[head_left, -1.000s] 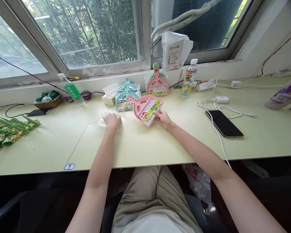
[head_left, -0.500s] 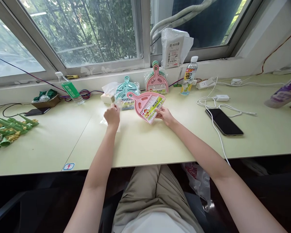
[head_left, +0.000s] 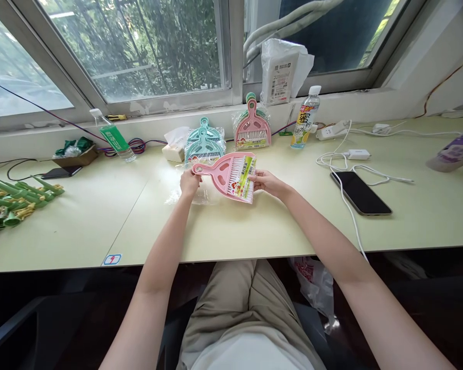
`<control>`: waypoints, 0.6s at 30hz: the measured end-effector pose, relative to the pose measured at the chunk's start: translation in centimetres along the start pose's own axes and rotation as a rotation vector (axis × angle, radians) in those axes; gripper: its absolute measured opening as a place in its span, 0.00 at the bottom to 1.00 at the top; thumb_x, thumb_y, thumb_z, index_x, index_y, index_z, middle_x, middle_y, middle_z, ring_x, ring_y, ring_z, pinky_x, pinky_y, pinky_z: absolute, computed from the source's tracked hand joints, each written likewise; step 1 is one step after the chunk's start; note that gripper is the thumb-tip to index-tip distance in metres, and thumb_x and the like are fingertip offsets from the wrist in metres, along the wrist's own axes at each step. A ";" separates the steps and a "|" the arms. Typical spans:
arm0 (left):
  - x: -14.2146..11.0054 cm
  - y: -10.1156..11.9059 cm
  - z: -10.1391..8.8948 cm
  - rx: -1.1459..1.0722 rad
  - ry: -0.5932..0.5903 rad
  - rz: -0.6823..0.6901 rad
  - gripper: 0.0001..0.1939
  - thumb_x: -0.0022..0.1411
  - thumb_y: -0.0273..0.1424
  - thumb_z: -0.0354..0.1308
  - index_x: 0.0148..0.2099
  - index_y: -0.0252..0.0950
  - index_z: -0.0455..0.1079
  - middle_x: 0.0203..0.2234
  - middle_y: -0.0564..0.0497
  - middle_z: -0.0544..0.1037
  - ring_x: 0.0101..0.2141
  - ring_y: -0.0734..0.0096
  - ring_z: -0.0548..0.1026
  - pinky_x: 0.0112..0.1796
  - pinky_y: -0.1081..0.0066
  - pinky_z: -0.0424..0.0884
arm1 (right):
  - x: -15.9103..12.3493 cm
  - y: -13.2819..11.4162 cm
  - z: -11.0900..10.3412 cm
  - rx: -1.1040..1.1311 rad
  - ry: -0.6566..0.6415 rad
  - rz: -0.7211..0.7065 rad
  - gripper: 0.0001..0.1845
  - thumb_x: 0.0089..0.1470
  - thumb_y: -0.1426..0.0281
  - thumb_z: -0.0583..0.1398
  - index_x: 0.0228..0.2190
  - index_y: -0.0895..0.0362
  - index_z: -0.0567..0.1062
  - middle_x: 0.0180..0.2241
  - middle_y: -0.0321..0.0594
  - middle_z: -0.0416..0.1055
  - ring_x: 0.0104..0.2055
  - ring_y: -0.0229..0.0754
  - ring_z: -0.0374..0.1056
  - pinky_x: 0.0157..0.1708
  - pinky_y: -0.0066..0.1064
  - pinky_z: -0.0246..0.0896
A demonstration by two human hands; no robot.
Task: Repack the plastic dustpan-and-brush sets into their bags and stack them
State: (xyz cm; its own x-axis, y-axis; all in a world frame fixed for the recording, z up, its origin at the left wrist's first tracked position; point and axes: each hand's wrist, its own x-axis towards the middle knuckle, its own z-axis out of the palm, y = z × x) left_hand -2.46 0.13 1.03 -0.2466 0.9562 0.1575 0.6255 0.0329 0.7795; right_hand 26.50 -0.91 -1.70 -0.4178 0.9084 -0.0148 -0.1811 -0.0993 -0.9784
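Note:
A pink dustpan and brush set (head_left: 224, 176) with a printed label is held above the table. My right hand (head_left: 269, 183) grips its wide bristle end, thumb on the label side. My left hand (head_left: 190, 183) is closed at the hanging-loop end of the handle, with a clear plastic bag (head_left: 205, 195) bunched at it and spreading out below. Whether the handle tip is inside the bag's mouth I cannot tell. Just behind lie turquoise dustpan sets (head_left: 204, 145) in clear wrap. Further right, wrapped pink and green sets (head_left: 252, 128) lean against the wall.
A tissue pack (head_left: 174, 146) and a green-labelled bottle (head_left: 116, 137) stand at the back left, a drink bottle (head_left: 304, 121) at the back right. A phone (head_left: 360, 192) and white cable lie on the right. Green plastic pieces (head_left: 19, 200) lie far left beside another person's hand.
My left hand lifted the clear bag off the table and brought it rightward to the handle end. My right hand turned the pink set so its handle points more directly left.

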 end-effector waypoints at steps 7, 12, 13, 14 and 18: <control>0.6 -0.3 -0.6 0.159 0.137 -0.017 0.15 0.64 0.39 0.49 0.26 0.39 0.65 0.23 0.51 0.77 0.29 0.67 0.75 0.32 0.71 0.63 | 0.0 -0.4 -0.6 -0.050 0.094 -0.014 0.14 0.49 0.65 0.70 0.37 0.59 0.79 0.33 0.45 0.81 0.31 0.43 0.78 0.36 0.34 0.77; 0.1 -0.1 0.4 0.274 0.165 0.078 0.15 0.66 0.39 0.48 0.31 0.39 0.69 0.30 0.48 0.79 0.35 0.63 0.75 0.34 0.69 0.61 | -0.1 -0.8 -0.5 -0.156 0.116 -0.009 0.15 0.49 0.65 0.70 0.38 0.59 0.78 0.33 0.45 0.81 0.30 0.43 0.77 0.33 0.34 0.77; -0.2 0.2 0.8 0.295 0.158 0.108 0.15 0.67 0.39 0.48 0.32 0.40 0.69 0.32 0.48 0.80 0.36 0.63 0.75 0.34 0.69 0.61 | -0.1 -0.9 -0.4 -0.166 0.122 -0.009 0.15 0.49 0.65 0.70 0.38 0.59 0.78 0.33 0.44 0.81 0.30 0.43 0.77 0.32 0.33 0.77; -0.6 0.4 1.1 0.315 0.151 0.137 0.14 0.67 0.40 0.48 0.33 0.40 0.70 0.32 0.47 0.80 0.36 0.62 0.76 0.34 0.69 0.61 | -0.2 -0.9 -0.2 -0.169 0.119 -0.010 0.15 0.48 0.66 0.70 0.38 0.59 0.78 0.33 0.44 0.81 0.30 0.42 0.77 0.31 0.32 0.76; -1.7 1.5 1.7 0.373 0.143 0.206 0.16 0.69 0.41 0.47 0.35 0.40 0.71 0.32 0.47 0.80 0.36 0.60 0.76 0.34 0.68 0.61 | -0.5 -1.2 0.5 -0.163 0.030 -0.016 0.18 0.49 0.63 0.70 0.39 0.59 0.78 0.34 0.44 0.81 0.30 0.41 0.77 0.29 0.28 0.75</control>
State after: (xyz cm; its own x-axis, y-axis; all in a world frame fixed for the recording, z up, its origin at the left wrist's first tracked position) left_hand 0.18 -0.94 0.91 -0.1726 0.9050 0.3888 0.8898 -0.0260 0.4556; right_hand 26.44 -1.41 -0.45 -0.3884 0.9215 -0.0024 -0.0401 -0.0195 -0.9990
